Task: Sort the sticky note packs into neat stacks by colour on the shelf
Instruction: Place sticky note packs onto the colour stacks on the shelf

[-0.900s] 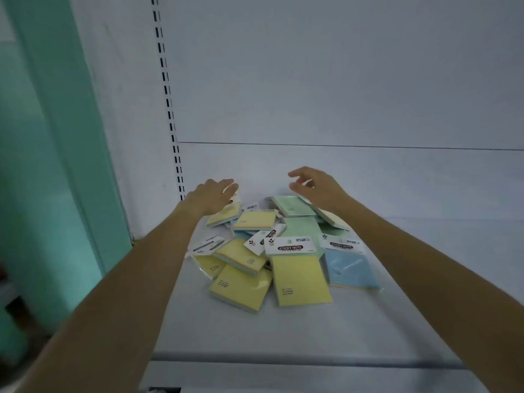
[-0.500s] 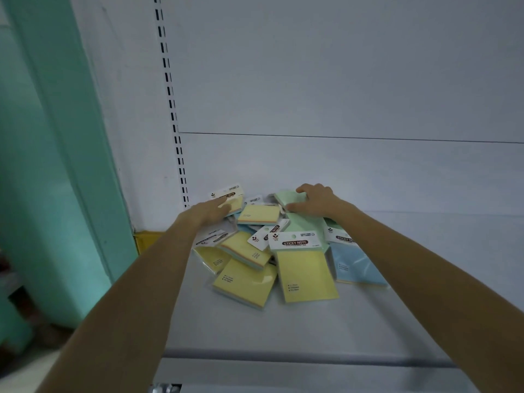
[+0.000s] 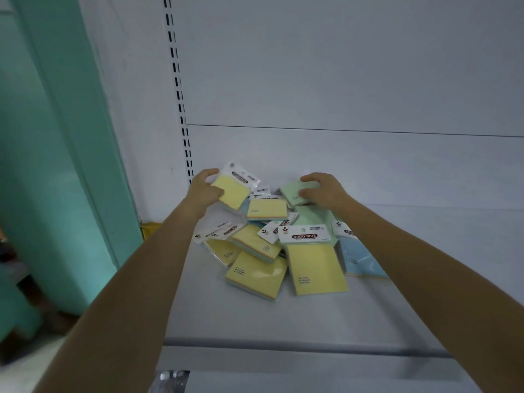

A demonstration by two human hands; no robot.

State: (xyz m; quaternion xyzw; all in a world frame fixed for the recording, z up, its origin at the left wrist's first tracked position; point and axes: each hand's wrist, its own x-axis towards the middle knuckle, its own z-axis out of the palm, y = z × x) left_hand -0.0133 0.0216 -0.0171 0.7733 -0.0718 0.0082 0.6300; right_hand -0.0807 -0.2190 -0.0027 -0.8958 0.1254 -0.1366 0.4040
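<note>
Left grip [image 3: 205, 191] pinching yellow pack [image 3: 232, 192], my right grip [image 3: 323, 191] curled on green pack [image 3: 290, 191], blue pack [image 3: 358, 258] partly hidden under forearm [image 3: 411, 265], shelf [image 3: 255, 321] open in front.

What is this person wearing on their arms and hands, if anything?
Nothing visible: left forearm and right forearm are bare, no sleeve in view. The left hand and right hand have no gloves, watch, rings or bracelets showing.
</note>
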